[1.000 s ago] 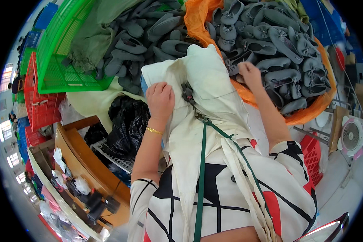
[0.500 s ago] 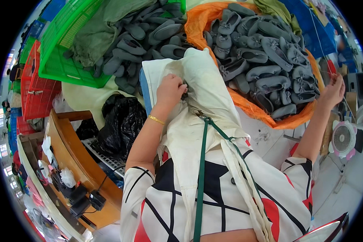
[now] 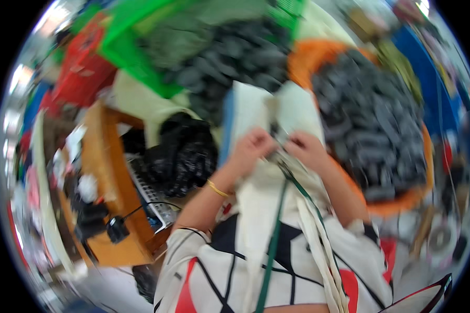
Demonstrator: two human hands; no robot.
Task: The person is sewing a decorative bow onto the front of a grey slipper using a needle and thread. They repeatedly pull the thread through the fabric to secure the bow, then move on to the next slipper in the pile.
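Observation:
My left hand (image 3: 255, 147) is closed over my lap, its fingers around something small and dark that blur keeps me from making out. Close beside it my right hand (image 3: 305, 150) has its fingers pinched together, also at that dark spot. Both hands rest above a cream apron (image 3: 256, 188) that covers my legs, with a green strap (image 3: 273, 245) running down it. Beyond my knees, grey shoes (image 3: 371, 120) fill an orange sack (image 3: 300, 62) on the right. More grey shoes (image 3: 219, 65) lie in and below a green crate (image 3: 115, 49) on the left.
A black plastic bag (image 3: 180, 156) sits left of my legs, next to a wooden desk (image 3: 102, 177) with small dark boxes and a cable. Red crates (image 3: 81, 70) stand at the far left. Behind the sack is a blue crate (image 3: 418, 57); a white fan (image 3: 441, 237) stands right.
My right hand has come in from far out at the right and now meets my left hand over my lap. The whole view has shifted and blurred.

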